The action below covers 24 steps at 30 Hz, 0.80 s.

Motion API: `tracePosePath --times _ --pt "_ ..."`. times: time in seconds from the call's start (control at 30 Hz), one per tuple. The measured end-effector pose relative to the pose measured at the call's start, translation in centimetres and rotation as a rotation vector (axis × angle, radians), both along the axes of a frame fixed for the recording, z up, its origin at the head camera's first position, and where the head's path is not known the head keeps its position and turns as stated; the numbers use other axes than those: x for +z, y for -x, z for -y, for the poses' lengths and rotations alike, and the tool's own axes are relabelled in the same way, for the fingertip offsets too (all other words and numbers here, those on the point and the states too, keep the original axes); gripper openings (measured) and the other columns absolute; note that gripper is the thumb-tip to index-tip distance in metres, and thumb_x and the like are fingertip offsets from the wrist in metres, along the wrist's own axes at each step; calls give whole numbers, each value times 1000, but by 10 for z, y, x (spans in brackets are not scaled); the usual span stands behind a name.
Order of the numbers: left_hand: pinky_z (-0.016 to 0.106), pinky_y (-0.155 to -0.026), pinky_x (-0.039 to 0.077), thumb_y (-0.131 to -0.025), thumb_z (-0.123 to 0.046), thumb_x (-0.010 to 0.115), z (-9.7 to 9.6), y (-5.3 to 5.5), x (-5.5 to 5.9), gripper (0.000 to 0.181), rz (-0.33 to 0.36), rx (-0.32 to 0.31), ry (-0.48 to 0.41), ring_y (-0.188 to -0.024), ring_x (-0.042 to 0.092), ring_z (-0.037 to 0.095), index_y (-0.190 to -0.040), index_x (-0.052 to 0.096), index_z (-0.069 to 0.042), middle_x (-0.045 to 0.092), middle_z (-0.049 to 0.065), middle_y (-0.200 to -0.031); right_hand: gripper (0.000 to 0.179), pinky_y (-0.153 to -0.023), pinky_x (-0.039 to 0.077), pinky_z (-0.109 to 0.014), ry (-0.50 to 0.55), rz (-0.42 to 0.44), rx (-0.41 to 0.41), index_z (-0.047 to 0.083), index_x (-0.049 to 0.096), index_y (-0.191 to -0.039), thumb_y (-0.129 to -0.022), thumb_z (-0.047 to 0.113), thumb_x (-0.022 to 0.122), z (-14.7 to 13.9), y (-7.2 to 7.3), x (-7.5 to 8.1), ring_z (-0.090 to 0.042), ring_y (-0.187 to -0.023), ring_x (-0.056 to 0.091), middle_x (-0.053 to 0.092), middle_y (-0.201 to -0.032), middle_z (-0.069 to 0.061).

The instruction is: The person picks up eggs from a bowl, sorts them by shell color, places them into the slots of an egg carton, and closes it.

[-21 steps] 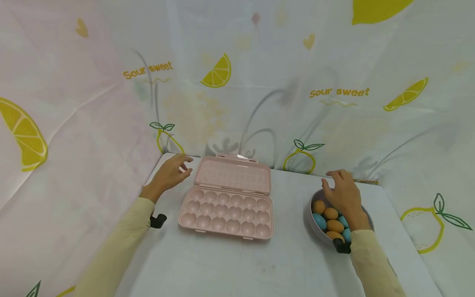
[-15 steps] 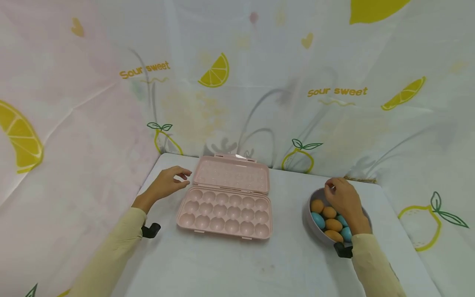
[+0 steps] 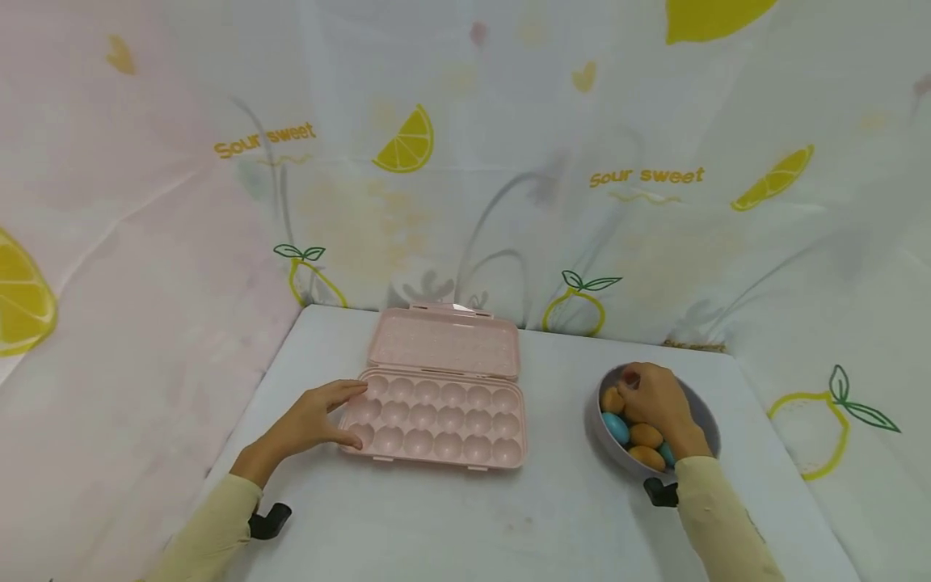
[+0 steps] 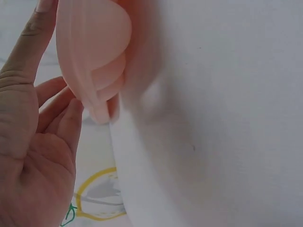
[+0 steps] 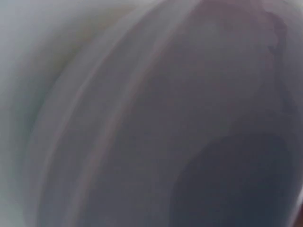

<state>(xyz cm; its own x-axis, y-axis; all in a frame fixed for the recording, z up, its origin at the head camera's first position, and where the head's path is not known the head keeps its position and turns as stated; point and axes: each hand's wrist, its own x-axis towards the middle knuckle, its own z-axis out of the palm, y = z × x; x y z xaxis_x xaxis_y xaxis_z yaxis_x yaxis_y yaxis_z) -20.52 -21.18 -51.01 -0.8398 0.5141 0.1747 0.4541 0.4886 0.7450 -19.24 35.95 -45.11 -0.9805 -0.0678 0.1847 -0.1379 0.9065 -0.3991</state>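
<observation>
An open pink egg carton (image 3: 436,462) lies on the table, its lid (image 3: 445,343) folded back and its rows of round wells vacant. My left hand (image 3: 301,420) is at the carton's left end, thumb toward the near corner and fingers toward the far one. In the left wrist view, the fingertips (image 4: 75,106) meet the carton's rim. My right hand (image 3: 658,404) reaches into a grey bowl (image 3: 701,404) with bent fingers, above brown eggs (image 3: 646,435) and blue eggs (image 3: 616,428). I cannot tell whether it holds an egg.
The white table (image 3: 451,525) extends between carton and bowl and toward me. A lemon-printed cloth (image 3: 465,162) hangs behind and along the sides. Black wrist mounts (image 3: 269,521) stick out beneath both wrists. The right wrist view is blurred and mostly filled by the bowl's wall.
My left hand has come nearer and right, from beside the carton to its left end. My right hand has lowered into the bowl, its fingers more bent. The view has shifted slightly.
</observation>
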Motion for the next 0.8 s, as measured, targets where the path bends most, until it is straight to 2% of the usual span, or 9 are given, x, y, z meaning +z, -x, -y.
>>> tracePosePath --times 0.1,0.17,0.23,0.3,0.37,0.5,0.57,0.8 --pt "40 -101 47 -58 -37 90 2 -6 -3 102 -45 -14 18 -129 46 40 -141 47 4 44 20 -146 24 -76 55 -52 13 23 -5 -2 71 -100 -86 16 65 0 1 0 -35 -89 63 69 -97 -18" --pt "28 -104 43 -56 -37 91 3 -9 -5 107 -72 -13 33 -131 44 40 -142 44 5 41 20 -148 28 -79 54 -54 13 47 0 -4 70 -103 -86 18 66 0 2 0 -37 -93 63 69 -100 -21" --pt "16 -107 34 -56 -40 91 4 -10 -7 110 -103 -7 67 -133 42 39 -143 42 6 40 20 -149 33 -83 53 -55 0 70 7 -6 69 -106 -86 21 67 -1 4 0 -40 -97 62 68 -104 -23" --pt "9 -107 26 -56 -44 90 5 -11 -9 113 -115 -4 92 -135 39 39 -144 40 7 39 19 -150 36 -85 52 -56 -11 90 10 -7 68 -107 -86 22 68 -1 6 -1 -41 -99 62 68 -105 -24" --pt "11 -109 26 -56 -45 89 5 -11 -11 115 -113 -11 95 -135 38 39 -145 37 7 38 20 -150 37 -85 52 -56 -22 108 15 -8 68 -107 -85 22 69 -1 8 -1 -41 -98 62 68 -104 -24" --pt "31 -106 40 -55 -36 92 5 -11 -12 119 -71 -34 35 -136 36 40 -147 31 10 33 24 -152 37 -80 54 -54 -25 131 34 -9 68 -104 -85 24 71 -1 8 -1 -39 -93 63 68 -99 -22" --pt "37 -104 42 -55 -31 93 5 -11 -12 121 -56 -42 11 -137 35 41 -148 28 11 31 26 -152 37 -78 55 -53 -26 137 49 -9 68 -102 -85 23 71 0 9 -1 -39 -91 64 69 -96 -22" --pt "39 -105 40 -56 -30 93 5 -12 -13 122 -44 -36 27 -137 35 39 -149 25 9 29 25 -154 35 -73 55 -51 -55 193 67 -9 67 -94 -81 23 74 2 12 0 -34 -82 63 68 -89 -19"
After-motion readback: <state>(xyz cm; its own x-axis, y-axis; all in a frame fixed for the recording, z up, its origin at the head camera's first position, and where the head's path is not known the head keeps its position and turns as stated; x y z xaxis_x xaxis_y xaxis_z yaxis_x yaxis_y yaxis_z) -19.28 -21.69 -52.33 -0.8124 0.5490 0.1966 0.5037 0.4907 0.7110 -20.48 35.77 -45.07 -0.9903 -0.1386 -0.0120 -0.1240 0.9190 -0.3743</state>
